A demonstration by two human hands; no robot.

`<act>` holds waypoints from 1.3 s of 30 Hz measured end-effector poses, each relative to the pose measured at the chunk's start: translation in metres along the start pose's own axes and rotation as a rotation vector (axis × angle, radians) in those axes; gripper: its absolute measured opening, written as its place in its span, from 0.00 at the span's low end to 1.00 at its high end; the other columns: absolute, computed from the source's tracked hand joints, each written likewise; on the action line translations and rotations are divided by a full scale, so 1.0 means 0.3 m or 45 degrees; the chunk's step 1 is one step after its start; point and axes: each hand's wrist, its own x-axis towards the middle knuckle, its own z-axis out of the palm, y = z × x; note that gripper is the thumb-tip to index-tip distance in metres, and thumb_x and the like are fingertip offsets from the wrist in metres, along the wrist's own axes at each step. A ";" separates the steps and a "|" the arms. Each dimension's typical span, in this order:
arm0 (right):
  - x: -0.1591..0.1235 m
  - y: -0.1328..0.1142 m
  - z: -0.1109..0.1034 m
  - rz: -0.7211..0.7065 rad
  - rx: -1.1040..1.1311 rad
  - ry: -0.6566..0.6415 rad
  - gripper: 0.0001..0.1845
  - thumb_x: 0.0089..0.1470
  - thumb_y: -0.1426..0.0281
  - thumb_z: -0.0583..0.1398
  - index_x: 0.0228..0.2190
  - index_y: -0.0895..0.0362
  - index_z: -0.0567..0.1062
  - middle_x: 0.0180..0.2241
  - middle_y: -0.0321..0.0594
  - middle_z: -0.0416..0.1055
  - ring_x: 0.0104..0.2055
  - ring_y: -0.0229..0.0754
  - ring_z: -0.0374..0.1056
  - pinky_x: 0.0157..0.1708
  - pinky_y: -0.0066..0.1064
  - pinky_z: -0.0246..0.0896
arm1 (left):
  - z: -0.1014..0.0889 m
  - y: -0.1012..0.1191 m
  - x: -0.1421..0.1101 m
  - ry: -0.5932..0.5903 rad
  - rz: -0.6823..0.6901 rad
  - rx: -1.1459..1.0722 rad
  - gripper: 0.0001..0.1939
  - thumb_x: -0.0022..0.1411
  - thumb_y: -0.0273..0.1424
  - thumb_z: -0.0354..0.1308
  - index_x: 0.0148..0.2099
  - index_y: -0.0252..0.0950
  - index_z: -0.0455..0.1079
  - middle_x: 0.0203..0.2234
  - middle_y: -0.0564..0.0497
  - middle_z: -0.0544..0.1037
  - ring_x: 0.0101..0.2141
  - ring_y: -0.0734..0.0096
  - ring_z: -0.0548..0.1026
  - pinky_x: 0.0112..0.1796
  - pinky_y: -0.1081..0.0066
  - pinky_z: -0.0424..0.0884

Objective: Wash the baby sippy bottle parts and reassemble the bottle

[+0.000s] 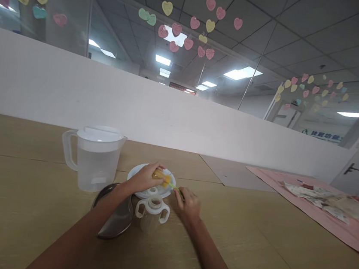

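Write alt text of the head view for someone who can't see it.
The left hand holds an amber item over a white dish; the right hand holds a thin green stick pointing toward it. Nearby on a table: two-handled bottle, curved metal tray, lidded pitcher.

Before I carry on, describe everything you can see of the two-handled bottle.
The two-handled bottle stands upright on the table, beside the metal tray and nearer the camera than the white plate. Its see-through body looks like plastic or glass; a white collar carries a looped handle on each side. The mouth is uncovered. Neither the left hand nor the right hand touches it. Any contents are unclear.
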 end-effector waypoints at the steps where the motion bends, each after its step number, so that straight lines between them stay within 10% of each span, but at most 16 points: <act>1: -0.001 0.000 -0.001 0.026 0.000 0.042 0.18 0.57 0.62 0.49 0.27 0.59 0.72 0.23 0.39 0.70 0.25 0.33 0.64 0.26 0.23 0.51 | 0.006 0.012 -0.004 -0.038 -0.043 -0.067 0.17 0.54 0.38 0.48 0.45 0.36 0.62 0.36 0.50 0.72 0.35 0.69 0.71 0.37 0.71 0.66; 28: -0.020 -0.046 0.012 -0.086 -0.043 0.084 0.22 0.60 0.64 0.41 0.21 0.58 0.65 0.13 0.36 0.63 0.15 0.33 0.57 0.19 0.25 0.44 | -0.115 0.226 -0.043 -0.146 0.462 -0.001 0.17 0.49 0.31 0.60 0.44 0.43 0.69 0.44 0.54 0.72 0.45 0.68 0.66 0.47 0.68 0.59; 39: 0.005 -0.047 -0.008 0.225 0.137 -0.053 0.22 0.58 0.60 0.42 0.20 0.57 0.64 0.15 0.34 0.61 0.18 0.32 0.55 0.20 0.24 0.45 | -0.182 0.211 -0.059 -0.108 0.153 0.309 0.21 0.50 0.35 0.57 0.49 0.42 0.64 0.46 0.53 0.70 0.46 0.64 0.67 0.46 0.68 0.61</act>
